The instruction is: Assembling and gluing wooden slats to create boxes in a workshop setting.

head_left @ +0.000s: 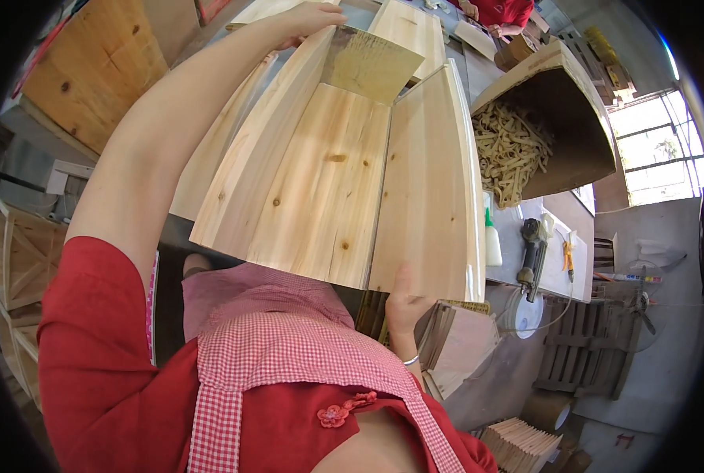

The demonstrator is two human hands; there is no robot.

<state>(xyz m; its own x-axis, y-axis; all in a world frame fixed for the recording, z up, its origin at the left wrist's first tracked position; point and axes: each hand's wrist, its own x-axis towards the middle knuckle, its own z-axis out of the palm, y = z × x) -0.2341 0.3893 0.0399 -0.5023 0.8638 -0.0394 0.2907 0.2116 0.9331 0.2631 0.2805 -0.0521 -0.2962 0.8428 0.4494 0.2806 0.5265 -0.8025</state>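
A pale pine box (pixel 320 189) with visible knots lies tilted in front of me, its near end without a panel. Its left and right side boards stand up from the base, and a thin yellowish end board (pixel 371 63) closes the far end. A dark seam runs between the base and the right side board (pixel 427 189). My left hand (pixel 312 22) reaches over to the far left corner and grips the side board there, its fingers partly hidden. At the near end, my right hand (pixel 405 306) holds the right board's lower edge, thumb inside and fingers underneath.
A cardboard box (pixel 580 142) of pale rubber-like strips (pixel 513 150) lies beside the box. Nearby are a green-capped white bottle (pixel 492 240), a dark power tool (pixel 532 252) and orange-handled pliers (pixel 568 256). Another person in red (pixel 502 12) stands across the table.
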